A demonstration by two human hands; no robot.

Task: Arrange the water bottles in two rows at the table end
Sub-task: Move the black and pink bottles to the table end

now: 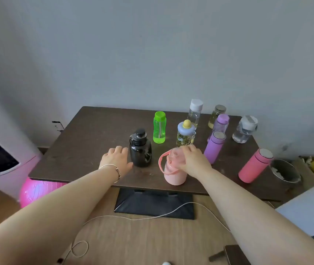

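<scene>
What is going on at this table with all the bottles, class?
A person is sorting water bottles on a dark wooden table. The right hand grips the top of a pale pink plastic bottle with a loop handle near the front edge. The left hand lies open on the table beside a squat black bottle, not holding it. A translucent green bottle, a matte purple flask and a pink flask stand scattered, not yet in rows.

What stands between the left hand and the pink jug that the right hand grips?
In the head view, the black bottle stands between the left hand and the pink jug gripped by the right hand. The left hand is beside it, open.
</scene>
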